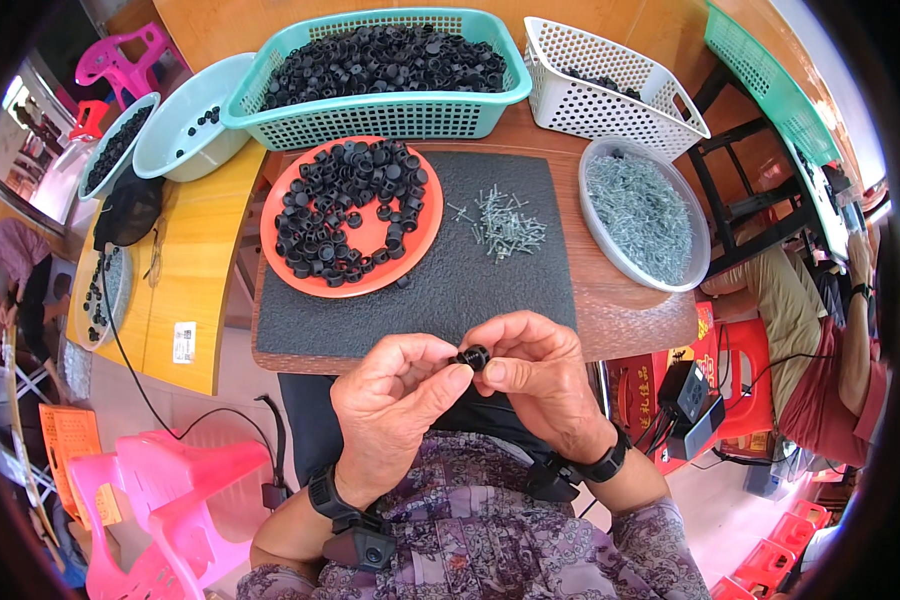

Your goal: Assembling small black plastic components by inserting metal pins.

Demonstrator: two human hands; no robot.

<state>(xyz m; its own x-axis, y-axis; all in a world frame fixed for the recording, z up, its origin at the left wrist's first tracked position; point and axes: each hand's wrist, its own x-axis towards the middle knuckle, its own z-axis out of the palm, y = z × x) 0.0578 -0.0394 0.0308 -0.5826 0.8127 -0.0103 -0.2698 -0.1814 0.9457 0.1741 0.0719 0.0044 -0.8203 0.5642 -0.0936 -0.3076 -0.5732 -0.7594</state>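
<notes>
Close in front of my body, just off the table's near edge, both hands pinch a small round black plastic part [476,357]. My left hand [398,400] grips its left end between thumb and fingertips. On the other end, the thumb and fingers of my right hand [540,372] are closed; fingertips partly hide the part. Beyond my hands lies a dark textured mat [515,310]. It carries an orange-red plate [368,236] with many black caps [345,180], and a loose heap of silvery screws [510,224] right of the plate.
A teal basket [380,124] full of black caps and a white basket [610,118] stand at the back. At right is a tub of metal screws [640,215]. Left, a yellow table [185,290] bears a pale blue bowl [185,160]. A pink chair [185,480] stands lower left.
</notes>
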